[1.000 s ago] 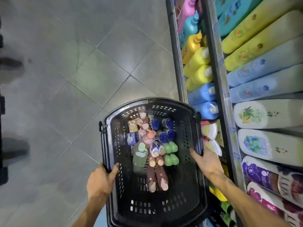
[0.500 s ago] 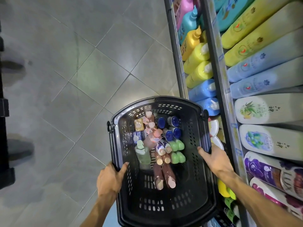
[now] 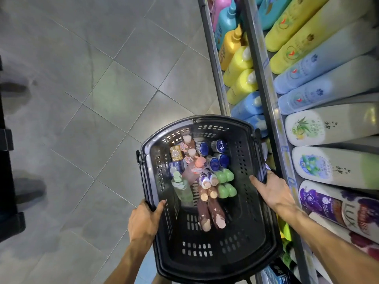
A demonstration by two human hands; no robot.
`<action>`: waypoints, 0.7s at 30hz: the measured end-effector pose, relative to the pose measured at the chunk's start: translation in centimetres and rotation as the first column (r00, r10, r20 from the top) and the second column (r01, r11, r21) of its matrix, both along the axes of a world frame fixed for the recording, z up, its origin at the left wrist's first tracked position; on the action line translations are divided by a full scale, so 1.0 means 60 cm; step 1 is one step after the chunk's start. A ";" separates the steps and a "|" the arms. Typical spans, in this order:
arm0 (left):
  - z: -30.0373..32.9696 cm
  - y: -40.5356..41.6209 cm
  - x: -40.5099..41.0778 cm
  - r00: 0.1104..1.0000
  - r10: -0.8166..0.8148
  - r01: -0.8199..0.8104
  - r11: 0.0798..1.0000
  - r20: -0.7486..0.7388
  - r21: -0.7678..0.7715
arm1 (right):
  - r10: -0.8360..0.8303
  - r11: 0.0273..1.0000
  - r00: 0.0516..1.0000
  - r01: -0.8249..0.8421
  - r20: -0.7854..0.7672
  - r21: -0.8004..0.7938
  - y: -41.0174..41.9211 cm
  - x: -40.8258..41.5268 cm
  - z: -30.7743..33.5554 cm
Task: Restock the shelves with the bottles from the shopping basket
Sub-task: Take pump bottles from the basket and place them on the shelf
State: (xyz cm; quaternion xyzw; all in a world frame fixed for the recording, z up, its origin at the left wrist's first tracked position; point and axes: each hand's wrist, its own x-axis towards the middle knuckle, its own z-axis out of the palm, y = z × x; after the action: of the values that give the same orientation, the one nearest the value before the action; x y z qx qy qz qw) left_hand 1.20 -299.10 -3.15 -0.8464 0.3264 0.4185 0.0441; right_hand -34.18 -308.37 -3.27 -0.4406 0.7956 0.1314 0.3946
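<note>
A black plastic shopping basket point(image 3: 242, 253) is held above the tiled floor beside the shelves. My left hand point(image 3: 144, 220) grips its left rim, thumb hooked inside. On the right rim, my right hand point(image 3: 271, 190) holds on the same way. Inside lie several small bottles: brown ones point(image 3: 213, 214), green ones point(image 3: 225, 183), blue-capped ones point(image 3: 217, 154), a pink one point(image 3: 193, 171) and a clear green one point(image 3: 181, 188). The shelves point(image 3: 264, 83) on the right hold rows of large bottles.
Yellow bottles point(image 3: 240, 72) and blue ones point(image 3: 248, 105) fill the lower shelf; tall pale, purple and yellow-green bottles point(image 3: 328, 128) lie on the upper one. Grey floor tiles point(image 3: 92, 99) spread to the left. A dark fixture point(image 3: 8, 181) runs along the left edge.
The basket and both hands have shifted to the right, closer to the shelves. Both hands keep their grip on the rims.
</note>
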 end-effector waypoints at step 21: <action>0.110 -0.038 0.047 0.944 -0.306 0.256 0.914 -0.121 -0.316 | -0.096 0.955 0.986 0.131 0.138 -0.267 0.080 0.105 0.174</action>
State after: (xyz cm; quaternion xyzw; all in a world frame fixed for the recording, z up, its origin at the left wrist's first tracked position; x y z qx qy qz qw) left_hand 4.00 -301.39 3.43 -0.7491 0.5064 0.4241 -0.0507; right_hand -27.89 -303.59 7.16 -0.4519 0.8041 -0.0308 0.3849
